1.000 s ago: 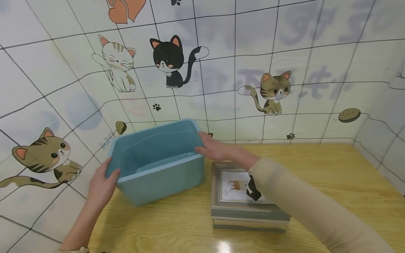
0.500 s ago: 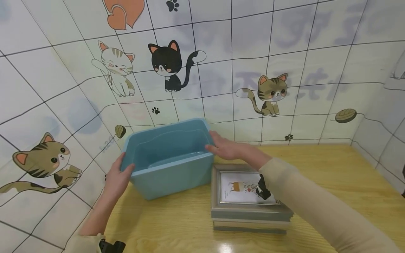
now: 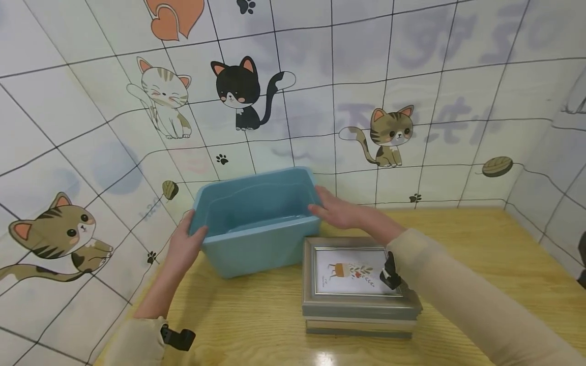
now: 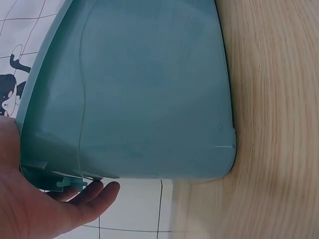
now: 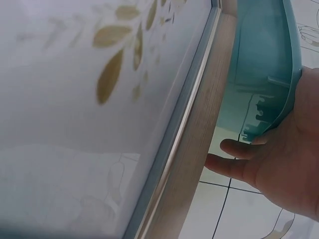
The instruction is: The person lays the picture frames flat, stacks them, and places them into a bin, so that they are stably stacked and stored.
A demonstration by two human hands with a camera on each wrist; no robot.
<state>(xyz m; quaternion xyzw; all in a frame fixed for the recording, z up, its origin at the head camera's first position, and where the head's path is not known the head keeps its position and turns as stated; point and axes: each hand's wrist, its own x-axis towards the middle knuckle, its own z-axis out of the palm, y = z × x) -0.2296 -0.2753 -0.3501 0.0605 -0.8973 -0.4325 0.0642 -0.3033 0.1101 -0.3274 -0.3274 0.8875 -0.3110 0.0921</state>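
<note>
An empty light-blue plastic storage bin (image 3: 261,249) stands at the back left of the table, close to the wall. My left hand (image 3: 183,250) grips its left end, thumb over the rim. At the right end my right hand (image 3: 340,211) holds the rim in the same way. The left wrist view shows the left fingers (image 4: 97,201) below the rim, outside the bin's wall. In the right wrist view, the right hand (image 5: 286,164) is at the bin's end, partly beyond a picture frame (image 5: 192,134).
A stack of picture frames (image 3: 316,307) lies right of the bin, beneath my right forearm. The wooden table (image 3: 247,325) meets a wall (image 3: 316,117) with a cat-patterned covering at the back and left. A dark object (image 3: 582,259) shows at the right edge.
The bin has moved right and slightly back, nearer the stack of frames, with both hands staying on its ends. The stack has stayed in place.
</note>
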